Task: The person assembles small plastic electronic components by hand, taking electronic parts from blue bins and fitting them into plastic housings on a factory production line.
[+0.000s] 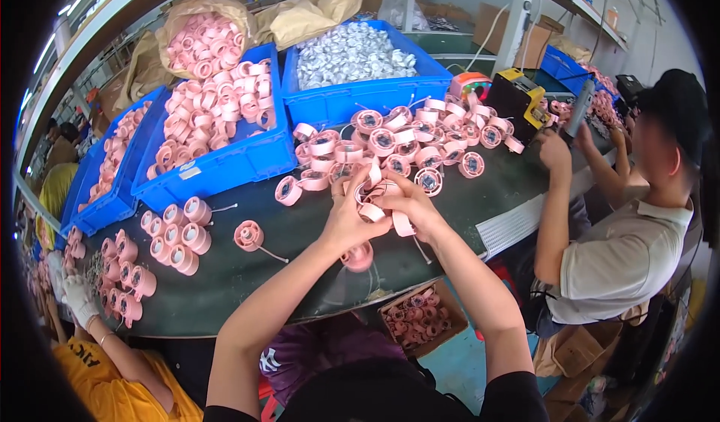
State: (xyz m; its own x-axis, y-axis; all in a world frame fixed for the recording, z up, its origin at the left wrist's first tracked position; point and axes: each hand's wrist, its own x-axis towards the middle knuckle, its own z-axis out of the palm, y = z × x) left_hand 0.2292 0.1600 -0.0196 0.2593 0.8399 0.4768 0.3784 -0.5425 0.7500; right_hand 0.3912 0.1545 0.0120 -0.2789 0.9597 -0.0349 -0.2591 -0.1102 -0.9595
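My left hand (349, 218) and my right hand (414, 203) meet over the middle of the dark green bench. Both are closed around a cluster of pink round plastic housings (371, 212); dark wires show inside one of them. Which finger grips which piece is partly hidden. One pink part (403, 223) hangs below my right fingers, with a pale cable near it. Just beneath my hands another pink housing (358, 258) lies on the bench. Beyond them spreads a heap of wired pink housings (405, 146). A single housing with a cable (248, 234) lies to the left.
Blue bins hold pink rings (217, 111) and silvery parts (352, 55). Grouped pink housings (180, 234) stand at left. A yellow-black machine (517, 100) is at right, beside a co-worker (626, 227). Another co-worker's gloved hand (79, 298) is at left. Below sits a carton (424, 321).
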